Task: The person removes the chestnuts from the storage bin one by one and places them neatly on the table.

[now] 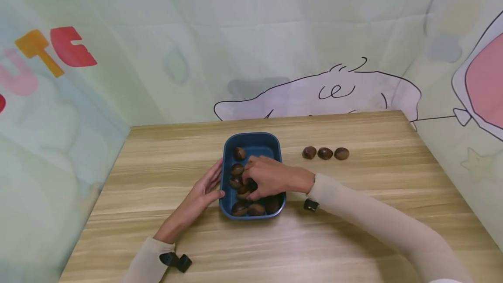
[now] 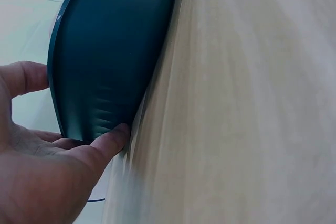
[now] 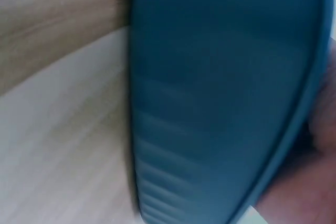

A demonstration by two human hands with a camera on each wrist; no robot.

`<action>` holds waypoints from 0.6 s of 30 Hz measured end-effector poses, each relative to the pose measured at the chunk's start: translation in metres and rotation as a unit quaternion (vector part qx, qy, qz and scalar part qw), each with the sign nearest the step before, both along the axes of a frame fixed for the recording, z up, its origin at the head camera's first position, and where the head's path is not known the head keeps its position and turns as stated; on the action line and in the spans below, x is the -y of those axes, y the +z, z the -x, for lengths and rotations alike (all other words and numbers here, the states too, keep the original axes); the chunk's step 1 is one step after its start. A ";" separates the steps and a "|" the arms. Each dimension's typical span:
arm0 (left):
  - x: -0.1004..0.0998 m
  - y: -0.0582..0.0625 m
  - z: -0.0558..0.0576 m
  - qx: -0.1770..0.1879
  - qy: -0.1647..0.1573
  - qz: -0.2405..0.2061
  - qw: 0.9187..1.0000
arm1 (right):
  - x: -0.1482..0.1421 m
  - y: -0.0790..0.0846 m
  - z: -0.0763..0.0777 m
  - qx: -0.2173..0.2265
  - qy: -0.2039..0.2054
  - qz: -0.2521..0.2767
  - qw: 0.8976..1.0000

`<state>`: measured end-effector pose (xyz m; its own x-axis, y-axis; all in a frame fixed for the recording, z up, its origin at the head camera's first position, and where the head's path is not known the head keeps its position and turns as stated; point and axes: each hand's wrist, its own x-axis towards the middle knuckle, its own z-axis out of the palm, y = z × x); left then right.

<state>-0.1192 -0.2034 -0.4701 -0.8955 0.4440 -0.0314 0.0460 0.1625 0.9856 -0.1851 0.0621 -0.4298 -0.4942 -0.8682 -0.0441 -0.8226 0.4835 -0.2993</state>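
Note:
A blue rectangular box stands on the table with several brown chestnuts inside, most along its left side and near end. My left hand rests against the box's left wall, fingers extended along it and thumb at the rim. In the left wrist view, fingertips touch the ribbed outer wall low by the table. My right hand reaches over the right rim into the box, its fingers bent down among the chestnuts. The thumb is right at one chestnut; I cannot tell whether it is gripped.
Three more chestnuts lie in a row on the wooden table, right of the box. A printed cloth backdrop rises behind the table and at its sides. Dark wrist devices sit at both sleeve cuffs.

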 end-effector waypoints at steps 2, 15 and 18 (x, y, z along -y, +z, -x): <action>-0.001 0.000 0.000 -0.001 0.000 -0.005 1.000 | -0.005 0.003 0.001 0.000 0.001 0.016 1.000; -0.002 0.001 0.000 -0.003 0.001 -0.010 1.000 | -0.041 0.016 0.003 0.018 -0.041 0.099 0.994; 0.001 -0.004 0.001 -0.019 -0.006 -0.017 1.000 | -0.049 0.017 0.004 0.022 -0.057 0.102 0.993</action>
